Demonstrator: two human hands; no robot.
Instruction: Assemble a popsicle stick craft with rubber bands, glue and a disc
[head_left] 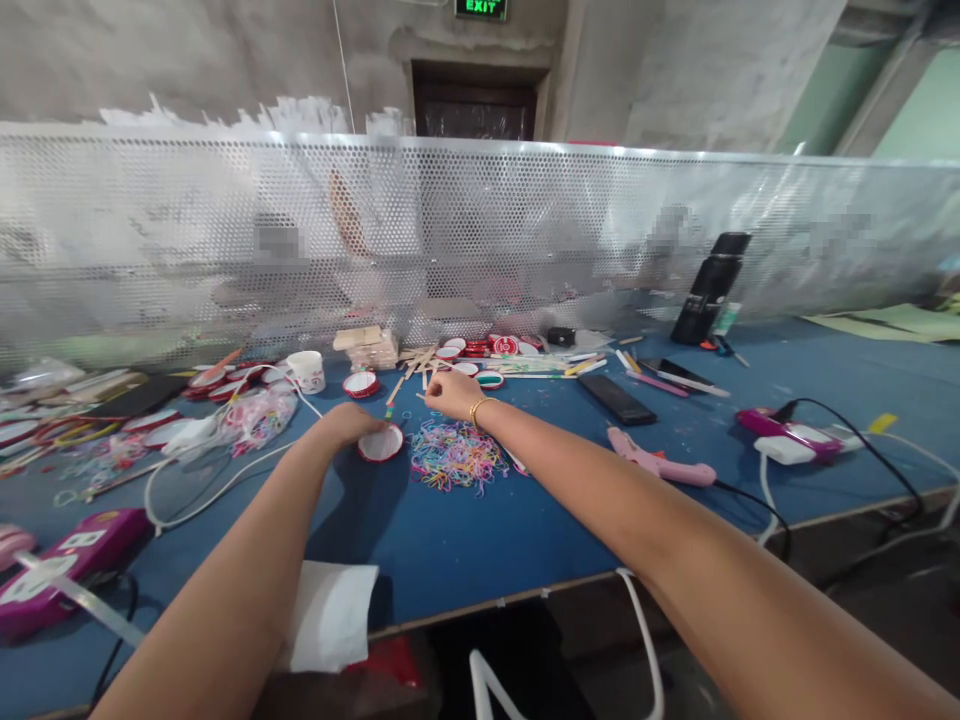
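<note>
blue worktable (465, 540): left hand (349, 422) grips a red-rimmed cup (381, 443), right hand (450, 392) pinches sticks (420, 370).

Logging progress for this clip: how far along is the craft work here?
Early. No finished piece shows. In hand: left hand rests on a red-rimmed cap; right hand reaches the wooden sticks. Left: the rubber bands lie heaped, the pink glue gun lies apart.

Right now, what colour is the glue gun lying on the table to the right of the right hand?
Pink: the glue gun shows best in the head view.
</note>
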